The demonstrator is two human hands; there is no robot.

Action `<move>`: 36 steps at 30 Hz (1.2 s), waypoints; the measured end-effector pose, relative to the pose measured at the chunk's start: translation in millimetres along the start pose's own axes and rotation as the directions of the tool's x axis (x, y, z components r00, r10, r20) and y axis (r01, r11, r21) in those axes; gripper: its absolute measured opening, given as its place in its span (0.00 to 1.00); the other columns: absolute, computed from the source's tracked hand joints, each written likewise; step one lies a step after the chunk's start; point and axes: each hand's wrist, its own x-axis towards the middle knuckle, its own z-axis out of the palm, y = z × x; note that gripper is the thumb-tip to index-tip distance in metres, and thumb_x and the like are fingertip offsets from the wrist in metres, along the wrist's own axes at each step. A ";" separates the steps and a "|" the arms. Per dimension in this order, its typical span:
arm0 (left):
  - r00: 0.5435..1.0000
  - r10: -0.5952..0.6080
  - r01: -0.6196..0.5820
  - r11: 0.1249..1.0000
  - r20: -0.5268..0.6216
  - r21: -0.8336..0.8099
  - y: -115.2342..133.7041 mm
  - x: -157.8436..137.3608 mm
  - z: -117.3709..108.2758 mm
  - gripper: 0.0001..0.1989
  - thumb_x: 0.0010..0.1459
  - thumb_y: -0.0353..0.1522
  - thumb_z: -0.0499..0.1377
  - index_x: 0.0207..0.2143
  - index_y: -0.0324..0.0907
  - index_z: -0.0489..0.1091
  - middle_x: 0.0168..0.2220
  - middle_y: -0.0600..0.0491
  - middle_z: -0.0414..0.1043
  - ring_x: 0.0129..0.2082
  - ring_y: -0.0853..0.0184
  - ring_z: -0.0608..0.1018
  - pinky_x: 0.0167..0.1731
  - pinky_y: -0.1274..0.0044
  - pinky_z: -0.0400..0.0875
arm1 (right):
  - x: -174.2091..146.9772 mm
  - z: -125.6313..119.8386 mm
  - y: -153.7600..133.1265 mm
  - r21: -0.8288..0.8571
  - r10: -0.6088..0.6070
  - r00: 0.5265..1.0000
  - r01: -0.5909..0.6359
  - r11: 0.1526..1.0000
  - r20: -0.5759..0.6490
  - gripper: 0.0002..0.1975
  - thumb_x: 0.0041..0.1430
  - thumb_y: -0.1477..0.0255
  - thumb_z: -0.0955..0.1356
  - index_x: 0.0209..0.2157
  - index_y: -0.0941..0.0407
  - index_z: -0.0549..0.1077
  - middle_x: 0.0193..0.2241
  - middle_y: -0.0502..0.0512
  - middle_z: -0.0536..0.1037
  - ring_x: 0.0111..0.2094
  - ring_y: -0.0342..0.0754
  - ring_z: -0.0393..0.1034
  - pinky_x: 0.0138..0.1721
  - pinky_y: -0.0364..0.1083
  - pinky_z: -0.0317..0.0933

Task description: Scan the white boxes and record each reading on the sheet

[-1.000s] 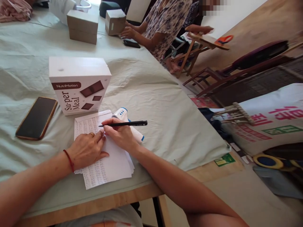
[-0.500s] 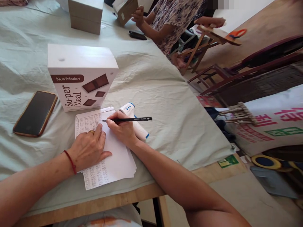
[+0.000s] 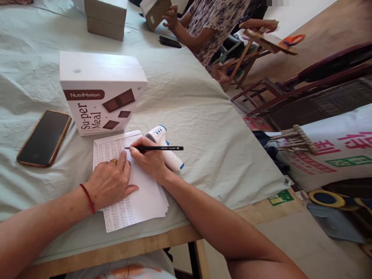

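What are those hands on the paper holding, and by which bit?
The right hand holds a black pen near its writing tip; the left hand lies on the papers.

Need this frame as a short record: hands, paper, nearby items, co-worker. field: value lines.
left hand: laid flat, palm down, on the paper sheets
right hand: holds a black pen, tip at the top sheet
paper: loosely stacked, columns of small writing visible, right part blank
right of paper: white-and-blue handheld device, partly behind the right hand
behind paper: upright NutriMotion box
left of box: phone, screen dark
co-worker's hand: at a tilted cardboard box
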 end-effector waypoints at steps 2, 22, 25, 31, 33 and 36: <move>1.000 -0.001 0.001 1.000 0.010 0.000 0.4 0.3 0.2 0.32 0.60 0.48 0.63 0.50 0.26 0.72 0.58 0.27 0.68 0.37 0.54 0.82 0.32 0.68 0.77 | 0.1 0.1 0.2 -0.007 -0.002 1.000 0.002 1.000 0.007 0.05 0.52 0.72 0.66 0.24 0.52 0.67 0.22 0.47 0.71 0.26 0.45 0.64 0.31 0.47 0.62; 0.999 -0.008 0.007 1.000 0.037 0.022 -0.8 -0.7 -1.7 0.32 0.61 0.48 0.62 0.51 0.26 0.72 0.60 0.28 0.66 0.38 0.54 0.82 0.32 0.68 0.78 | 0.3 -1.1 -2.6 -0.005 0.023 1.000 -0.023 1.000 -0.007 0.04 0.51 0.72 0.65 0.23 0.52 0.66 0.21 0.46 0.70 0.25 0.44 0.63 0.29 0.46 0.61; 0.999 -0.005 0.004 1.000 0.032 0.028 -1.0 -0.8 -1.1 0.32 0.62 0.49 0.61 0.52 0.27 0.72 0.61 0.28 0.65 0.38 0.55 0.82 0.32 0.69 0.78 | 0.4 -0.8 -2.9 -0.017 0.035 0.999 -0.035 0.999 -0.021 0.04 0.50 0.71 0.65 0.23 0.52 0.66 0.21 0.47 0.70 0.25 0.45 0.62 0.29 0.46 0.62; 1.000 0.003 -0.004 1.000 0.028 0.025 -0.7 -1.5 -1.0 0.32 0.61 0.49 0.62 0.52 0.26 0.72 0.59 0.28 0.67 0.37 0.55 0.81 0.32 0.69 0.77 | 0.8 -1.3 -3.2 -0.038 0.058 0.998 -0.058 0.998 -0.002 0.04 0.50 0.71 0.65 0.23 0.52 0.66 0.21 0.47 0.71 0.26 0.45 0.63 0.30 0.46 0.62; 1.000 0.003 -0.003 1.000 0.022 0.020 -0.8 -1.9 -0.7 0.32 0.61 0.48 0.62 0.52 0.26 0.71 0.59 0.27 0.67 0.37 0.55 0.81 0.32 0.68 0.77 | 1.0 -1.7 -3.1 -0.044 0.062 0.998 -0.062 0.997 0.019 0.04 0.50 0.71 0.65 0.23 0.52 0.66 0.21 0.47 0.71 0.26 0.45 0.63 0.31 0.47 0.62; 1.000 0.001 -0.001 1.000 0.009 0.006 -0.9 -1.9 0.1 0.32 0.61 0.48 0.63 0.51 0.26 0.71 0.58 0.27 0.67 0.37 0.54 0.81 0.31 0.68 0.76 | 1.3 -1.9 -2.6 -0.035 0.047 0.999 -0.046 0.998 0.027 0.04 0.50 0.71 0.65 0.23 0.52 0.66 0.21 0.47 0.70 0.25 0.45 0.62 0.30 0.46 0.62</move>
